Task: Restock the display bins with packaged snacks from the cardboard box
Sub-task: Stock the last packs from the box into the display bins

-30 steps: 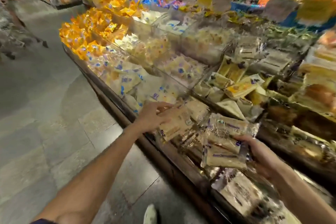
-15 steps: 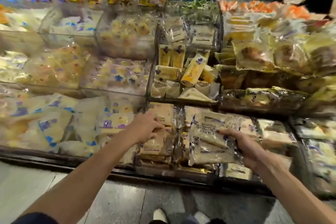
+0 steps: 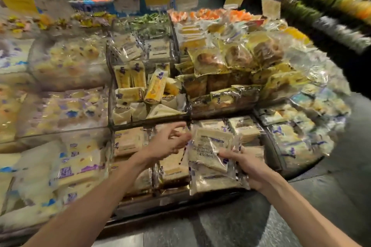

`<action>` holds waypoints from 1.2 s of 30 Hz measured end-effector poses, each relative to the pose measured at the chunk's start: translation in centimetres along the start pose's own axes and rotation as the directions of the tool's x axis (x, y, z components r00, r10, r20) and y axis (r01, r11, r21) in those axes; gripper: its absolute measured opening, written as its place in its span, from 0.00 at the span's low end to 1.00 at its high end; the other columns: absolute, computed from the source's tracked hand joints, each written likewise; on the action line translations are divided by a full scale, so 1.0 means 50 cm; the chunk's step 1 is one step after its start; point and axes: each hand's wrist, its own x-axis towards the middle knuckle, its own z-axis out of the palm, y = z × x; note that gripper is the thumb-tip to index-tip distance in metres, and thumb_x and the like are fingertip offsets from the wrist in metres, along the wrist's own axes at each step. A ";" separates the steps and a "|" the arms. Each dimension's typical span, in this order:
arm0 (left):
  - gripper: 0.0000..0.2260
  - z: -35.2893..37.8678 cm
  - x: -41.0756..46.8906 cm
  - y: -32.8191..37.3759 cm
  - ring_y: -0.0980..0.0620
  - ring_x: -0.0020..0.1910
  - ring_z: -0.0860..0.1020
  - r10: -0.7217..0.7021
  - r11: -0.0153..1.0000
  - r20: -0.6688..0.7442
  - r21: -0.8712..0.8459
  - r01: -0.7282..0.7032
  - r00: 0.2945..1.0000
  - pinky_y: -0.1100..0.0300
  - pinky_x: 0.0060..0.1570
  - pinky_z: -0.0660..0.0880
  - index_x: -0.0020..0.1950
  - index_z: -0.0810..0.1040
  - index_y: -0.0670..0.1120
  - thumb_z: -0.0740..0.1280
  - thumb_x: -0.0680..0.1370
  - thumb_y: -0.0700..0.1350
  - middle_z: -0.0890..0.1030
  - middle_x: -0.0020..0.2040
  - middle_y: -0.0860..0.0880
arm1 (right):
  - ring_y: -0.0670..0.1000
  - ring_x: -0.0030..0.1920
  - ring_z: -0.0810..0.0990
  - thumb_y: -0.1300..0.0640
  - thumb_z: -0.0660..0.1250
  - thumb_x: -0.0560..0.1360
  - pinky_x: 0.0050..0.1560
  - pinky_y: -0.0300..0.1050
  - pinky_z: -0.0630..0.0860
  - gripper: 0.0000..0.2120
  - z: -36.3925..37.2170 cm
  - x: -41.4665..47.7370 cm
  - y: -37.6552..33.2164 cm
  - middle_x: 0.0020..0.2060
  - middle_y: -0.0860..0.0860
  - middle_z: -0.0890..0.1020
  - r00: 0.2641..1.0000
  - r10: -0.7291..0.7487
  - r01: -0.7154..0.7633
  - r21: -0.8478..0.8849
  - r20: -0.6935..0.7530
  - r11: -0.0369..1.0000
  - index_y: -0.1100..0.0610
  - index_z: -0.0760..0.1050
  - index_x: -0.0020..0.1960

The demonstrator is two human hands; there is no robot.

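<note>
Clear display bins (image 3: pixel 140 125) are crowding the shop counter, and low in the centre the right hand (image 3: pixel 249 168) is gripping a stack of snack packets (image 3: pixel 208 146), its top packet tilted, while the left hand (image 3: pixel 168 144), loose-fingered and empty, is reaching rightward just beside it.

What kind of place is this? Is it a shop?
Most likely a shop's snack aisle: clear display bins heaped with wrapped snacks, price cards standing above them, and the right hand holding a stack of packets.
</note>
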 end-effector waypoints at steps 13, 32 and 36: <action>0.20 0.503 0.198 0.187 0.55 0.52 0.84 0.069 0.997 0.136 -0.039 -0.065 0.988 0.52 0.55 0.81 0.59 0.77 0.54 0.79 0.71 0.44 0.86 0.52 0.54 | 0.64 0.59 0.82 0.46 0.79 0.69 0.63 0.66 0.75 0.22 -0.454 -0.187 0.008 0.56 0.60 0.85 0.973 -0.122 0.149 0.125 -0.196 0.981 0.56 0.84 0.58; 0.18 0.837 0.581 0.372 0.51 0.48 0.85 0.190 0.955 0.046 -0.238 -0.174 0.981 0.60 0.41 0.80 0.59 0.77 0.45 0.77 0.72 0.40 0.87 0.48 0.50 | 0.59 0.39 0.86 0.66 0.71 0.69 0.35 0.52 0.84 0.20 -0.982 -0.128 -0.139 0.52 0.67 0.84 0.902 -0.213 0.358 0.373 -0.376 0.856 0.68 0.79 0.61; 0.21 0.886 0.697 0.404 0.52 0.52 0.84 0.224 0.946 -0.049 -0.230 -0.229 0.973 0.66 0.48 0.77 0.58 0.78 0.46 0.75 0.68 0.51 0.86 0.50 0.52 | 0.52 0.38 0.87 0.64 0.78 0.64 0.33 0.39 0.80 0.21 -1.101 -0.061 -0.217 0.45 0.62 0.86 0.871 -0.249 0.370 0.231 -0.423 0.900 0.70 0.80 0.56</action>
